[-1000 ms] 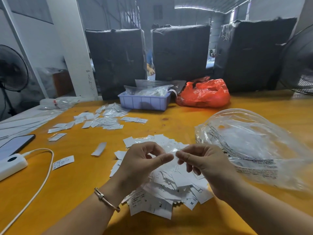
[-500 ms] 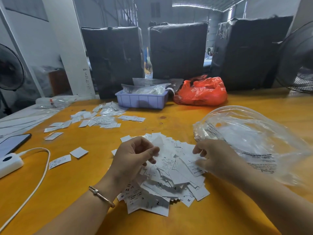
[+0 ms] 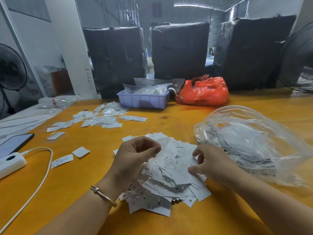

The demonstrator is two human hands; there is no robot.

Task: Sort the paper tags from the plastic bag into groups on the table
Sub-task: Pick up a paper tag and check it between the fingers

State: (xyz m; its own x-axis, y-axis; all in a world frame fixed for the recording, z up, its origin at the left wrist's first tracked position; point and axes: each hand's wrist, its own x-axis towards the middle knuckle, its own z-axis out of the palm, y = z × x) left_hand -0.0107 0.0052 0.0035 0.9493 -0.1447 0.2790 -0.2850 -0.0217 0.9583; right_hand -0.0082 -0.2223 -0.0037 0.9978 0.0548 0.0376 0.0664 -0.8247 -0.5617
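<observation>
Pinching one tag (image 3: pixel 165 145) between left hand (image 3: pixel 135 156) fingers above the pile (image 3: pixel 169 180), she spreads her right hand (image 3: pixel 211 165) fingers there, probably next needing a matching group.

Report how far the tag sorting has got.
Done: the clear plastic bag lies emptied beside the work, and some tags are already spread in loose groups farther back on the table. In hand: the left hand pinches a tag while the right hand rests its fingers on the big pile. Left: most of that pile is still unsorted.
</observation>
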